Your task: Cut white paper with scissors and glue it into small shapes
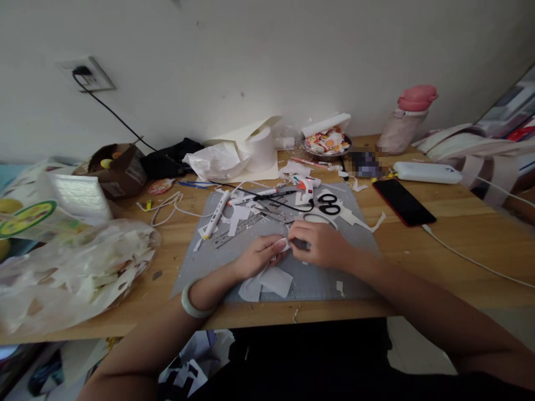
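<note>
My left hand (262, 256) is closed in a pinch on a small white paper piece (285, 243) above the grey cutting mat (355, 278). Close against it is my right hand (321, 243), fingers pressed together at the edge of that piece; what lies between those fingertips is hidden. Larger white paper scraps (276, 281) rest below the left hand. Beyond the hands lie black-handled scissors (329, 209), a white glue gun (308, 190), a metal ruler (240, 231) and a white pen-shaped tool (217, 214).
A crumpled plastic bag (79, 273) covers the table's left side. At the back stand a white paper roll (258, 149), a bowl (328, 143) of colourful packets and a pink-lidded bottle (403, 122). A phone (403, 201) and a white power bank (428, 172) lie on the right, with cables attached.
</note>
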`<state>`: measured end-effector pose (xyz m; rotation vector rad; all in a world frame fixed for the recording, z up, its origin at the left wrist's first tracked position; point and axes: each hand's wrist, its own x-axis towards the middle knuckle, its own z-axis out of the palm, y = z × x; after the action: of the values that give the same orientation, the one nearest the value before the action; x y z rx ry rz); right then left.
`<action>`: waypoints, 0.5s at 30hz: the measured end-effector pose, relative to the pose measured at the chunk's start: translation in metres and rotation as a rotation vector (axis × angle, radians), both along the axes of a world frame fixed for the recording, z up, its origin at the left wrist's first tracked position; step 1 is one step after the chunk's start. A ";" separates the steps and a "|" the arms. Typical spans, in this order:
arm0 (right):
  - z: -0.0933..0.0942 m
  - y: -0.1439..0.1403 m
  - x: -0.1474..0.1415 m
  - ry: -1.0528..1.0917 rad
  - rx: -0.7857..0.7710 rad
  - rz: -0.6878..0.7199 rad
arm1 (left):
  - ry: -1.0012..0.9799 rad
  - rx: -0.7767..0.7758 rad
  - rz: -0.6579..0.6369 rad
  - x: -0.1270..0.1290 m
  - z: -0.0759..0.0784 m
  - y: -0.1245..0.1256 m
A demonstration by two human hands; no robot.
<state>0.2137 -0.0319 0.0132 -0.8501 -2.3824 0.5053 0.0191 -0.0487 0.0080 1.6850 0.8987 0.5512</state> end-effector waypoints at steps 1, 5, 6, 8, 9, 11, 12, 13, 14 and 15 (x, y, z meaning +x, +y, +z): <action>-0.001 -0.002 -0.001 0.001 0.016 0.025 | -0.002 0.006 0.006 0.000 0.000 0.000; -0.001 -0.006 -0.003 0.003 0.053 0.033 | 0.015 0.010 -0.007 0.001 0.000 0.000; 0.000 -0.006 -0.003 -0.004 0.058 0.026 | 0.019 0.011 -0.011 0.001 0.001 0.000; 0.000 -0.006 -0.003 -0.017 0.059 0.012 | 0.033 0.013 -0.019 0.002 0.002 0.000; 0.000 -0.007 -0.003 -0.021 0.054 0.006 | 0.040 0.018 -0.023 0.002 0.002 0.000; -0.001 -0.008 -0.005 -0.026 0.037 -0.012 | 0.052 0.028 -0.038 0.002 0.002 -0.001; -0.002 -0.009 -0.006 -0.025 0.030 -0.025 | 0.055 0.033 -0.047 0.002 0.001 -0.001; -0.002 -0.010 -0.007 -0.023 0.026 -0.038 | 0.054 0.037 -0.055 0.003 0.001 -0.001; -0.003 -0.011 -0.008 -0.022 0.026 -0.048 | 0.051 0.040 -0.061 0.003 0.000 -0.001; -0.002 -0.011 -0.009 -0.025 0.030 -0.056 | 0.049 0.040 -0.061 0.003 0.000 -0.001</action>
<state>0.2050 -0.0428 0.0108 -0.9115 -2.3753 0.4376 0.0220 -0.0492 0.0081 1.7630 0.8734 0.4920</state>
